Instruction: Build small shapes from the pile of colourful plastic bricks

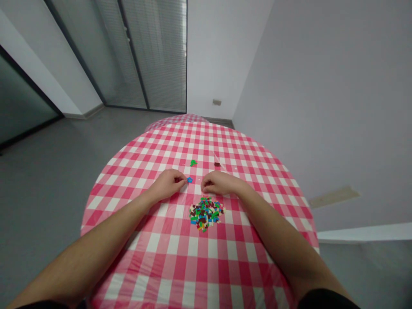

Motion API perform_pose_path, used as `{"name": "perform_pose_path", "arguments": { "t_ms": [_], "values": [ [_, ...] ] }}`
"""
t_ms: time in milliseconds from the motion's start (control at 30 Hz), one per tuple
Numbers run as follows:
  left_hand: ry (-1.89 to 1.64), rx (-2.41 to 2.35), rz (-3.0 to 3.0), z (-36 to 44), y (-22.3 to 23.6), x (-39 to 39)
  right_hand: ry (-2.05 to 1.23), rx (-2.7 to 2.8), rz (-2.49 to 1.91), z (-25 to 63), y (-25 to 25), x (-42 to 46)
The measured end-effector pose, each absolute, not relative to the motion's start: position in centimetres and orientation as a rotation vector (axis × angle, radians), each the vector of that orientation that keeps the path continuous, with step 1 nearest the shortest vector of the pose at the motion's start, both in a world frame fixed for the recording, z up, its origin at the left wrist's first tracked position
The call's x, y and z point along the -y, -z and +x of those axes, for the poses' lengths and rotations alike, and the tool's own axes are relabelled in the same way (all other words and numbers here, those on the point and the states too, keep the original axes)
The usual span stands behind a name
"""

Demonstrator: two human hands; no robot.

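My left hand point(169, 184) is closed, thumb and fingertips pinched at the edge of a small blue cluster of toy bricks point(189, 180). Across from it, my right hand point(220, 182) rests with its fingers curled in; anything inside them is hidden. Just below the right hand lies a pile of tiny building bricks point(206, 213) in green, blue, brown, white, red and yellow. Beyond the hands sit a small green cluster of bricks point(193, 163) and, farther right, a dark brown cluster point(217, 164).
A red-and-white checked cloth point(199, 253) covers the round table. A few tiny white bits point(235, 168) lie right of the brown cluster. Behind the table are glass panels point(154, 56) with blinds, and a white wall point(322, 107) stands on the right.
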State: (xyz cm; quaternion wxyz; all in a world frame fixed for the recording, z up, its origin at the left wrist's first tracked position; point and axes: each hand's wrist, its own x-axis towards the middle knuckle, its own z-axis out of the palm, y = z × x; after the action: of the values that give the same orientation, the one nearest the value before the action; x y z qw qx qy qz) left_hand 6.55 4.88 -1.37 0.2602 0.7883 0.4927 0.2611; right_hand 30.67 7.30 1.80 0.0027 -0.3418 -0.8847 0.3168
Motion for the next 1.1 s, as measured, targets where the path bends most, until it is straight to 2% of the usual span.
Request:
{"name": "perform_pose_path", "arguments": {
  "t_ms": [133,333,567,833,1100],
  "values": [
    [-0.703,-1.328,2.140,6.5,1.4,-5.0,-0.930,2.756,-1.123,31.6,-3.0,-7.8],
    [-0.691,-1.322,2.128,6.3,1.7,-5.2,-0.771,2.653,-1.474,34.7,-4.8,-8.9],
    [-0.659,-1.324,2.152,6.3,1.5,-5.1,-0.798,2.617,-1.721,36.1,-4.2,-9.7],
    [-0.673,-1.329,2.145,6.4,1.4,-5.2,-0.879,2.652,-1.603,35.4,-3.1,-9.6],
    [-0.709,-1.309,2.161,6.3,1.7,-5.3,-1.105,2.518,-1.600,36.6,-2.3,-10.3]
  ]
}}
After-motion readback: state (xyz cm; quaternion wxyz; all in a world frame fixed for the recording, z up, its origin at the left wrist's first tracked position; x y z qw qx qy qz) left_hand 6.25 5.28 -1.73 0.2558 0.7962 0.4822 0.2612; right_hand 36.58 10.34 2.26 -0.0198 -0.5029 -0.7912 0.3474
